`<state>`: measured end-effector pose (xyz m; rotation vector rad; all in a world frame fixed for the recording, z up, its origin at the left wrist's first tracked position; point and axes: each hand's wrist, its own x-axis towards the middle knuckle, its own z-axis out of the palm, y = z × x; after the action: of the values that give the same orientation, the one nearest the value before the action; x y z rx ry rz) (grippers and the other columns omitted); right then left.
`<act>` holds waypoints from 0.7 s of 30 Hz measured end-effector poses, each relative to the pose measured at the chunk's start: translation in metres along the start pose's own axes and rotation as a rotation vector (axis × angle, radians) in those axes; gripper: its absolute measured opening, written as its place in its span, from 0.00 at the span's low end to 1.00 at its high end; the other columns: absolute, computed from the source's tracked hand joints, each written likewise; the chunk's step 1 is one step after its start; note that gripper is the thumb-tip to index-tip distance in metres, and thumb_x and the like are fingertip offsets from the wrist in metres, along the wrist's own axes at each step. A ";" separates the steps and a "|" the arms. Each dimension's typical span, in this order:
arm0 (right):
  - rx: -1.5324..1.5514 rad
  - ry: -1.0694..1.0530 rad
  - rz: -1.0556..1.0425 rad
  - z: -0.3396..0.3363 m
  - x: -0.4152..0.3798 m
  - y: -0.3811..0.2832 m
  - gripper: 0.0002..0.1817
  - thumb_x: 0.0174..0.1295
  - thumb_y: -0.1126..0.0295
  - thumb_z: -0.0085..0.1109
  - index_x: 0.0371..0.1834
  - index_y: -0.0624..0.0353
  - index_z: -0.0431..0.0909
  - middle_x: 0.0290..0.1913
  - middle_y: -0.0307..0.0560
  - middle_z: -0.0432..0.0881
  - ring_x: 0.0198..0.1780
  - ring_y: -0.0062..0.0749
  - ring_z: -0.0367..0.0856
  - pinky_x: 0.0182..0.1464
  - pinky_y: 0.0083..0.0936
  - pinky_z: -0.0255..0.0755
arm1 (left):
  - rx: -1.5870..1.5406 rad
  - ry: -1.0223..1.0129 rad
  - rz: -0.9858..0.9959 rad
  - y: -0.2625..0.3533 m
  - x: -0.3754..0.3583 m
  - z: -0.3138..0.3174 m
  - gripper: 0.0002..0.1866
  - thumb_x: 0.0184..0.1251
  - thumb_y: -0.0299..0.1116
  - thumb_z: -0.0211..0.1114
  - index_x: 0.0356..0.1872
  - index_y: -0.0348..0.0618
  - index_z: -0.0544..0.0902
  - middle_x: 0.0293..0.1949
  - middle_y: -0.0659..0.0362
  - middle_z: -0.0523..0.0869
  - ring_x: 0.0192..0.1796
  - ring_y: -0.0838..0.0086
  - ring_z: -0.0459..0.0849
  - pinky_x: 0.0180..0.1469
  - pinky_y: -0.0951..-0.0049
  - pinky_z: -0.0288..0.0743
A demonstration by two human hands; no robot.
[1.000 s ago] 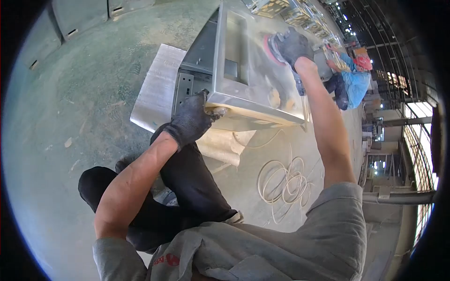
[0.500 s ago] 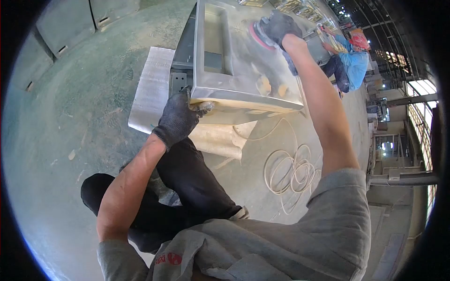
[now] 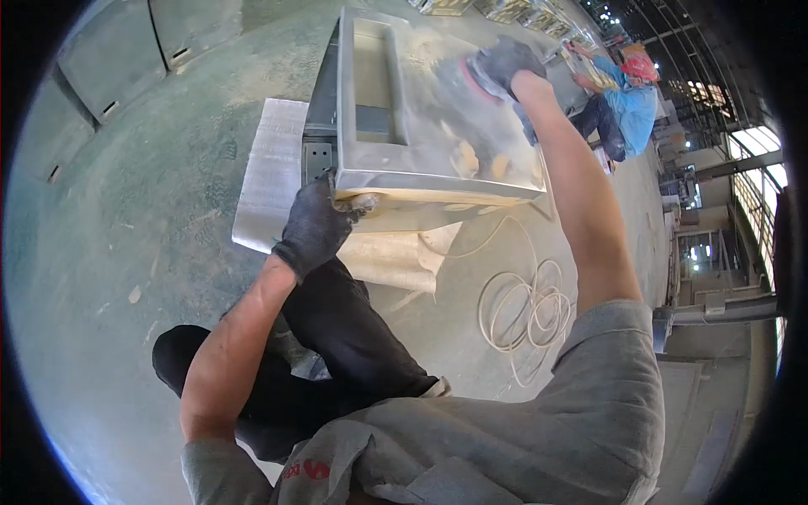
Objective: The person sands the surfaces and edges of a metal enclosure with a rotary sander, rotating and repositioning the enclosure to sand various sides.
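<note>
A grey metal cabinet (image 3: 421, 126) with a rectangular recess lies in front of me, with tan filler patches and pale dust on its upper face. My right hand (image 3: 510, 66), in a dark glove, is closed over a sander (image 3: 480, 82) whose pinkish pad edge shows against that face. The glove covers most of the tool. My left hand (image 3: 316, 220), gloved too, grips the cabinet's near left corner, fingers wrapped around the edge.
White sheeting (image 3: 268, 177) lies under the cabinet. A coiled pale hose (image 3: 530, 316) rests on the floor to the right. Another person (image 3: 627, 105) in blue works beyond, near more metal boxes (image 3: 505, 10). Grey cabinets (image 3: 114, 63) stand at upper left.
My right hand has slid the sander a little to the right over the metal face. My left hand keeps its hold on the corner. The whole view has shifted slightly.
</note>
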<state>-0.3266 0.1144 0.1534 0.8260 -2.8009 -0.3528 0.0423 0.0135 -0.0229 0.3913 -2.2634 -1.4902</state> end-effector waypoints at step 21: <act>0.070 0.023 -0.028 -0.021 -0.010 -0.034 0.32 0.69 0.43 0.52 0.65 0.55 0.81 0.66 0.59 0.82 0.67 0.52 0.81 0.68 0.43 0.74 | -0.083 -0.027 -0.010 0.008 0.000 -0.003 0.22 0.67 0.31 0.76 0.58 0.33 0.80 0.47 0.44 0.90 0.49 0.56 0.90 0.54 0.60 0.83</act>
<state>-0.2958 0.0888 0.1624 0.8792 -2.7973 -0.2490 0.0436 0.0138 -0.0145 0.3597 -2.2146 -1.5976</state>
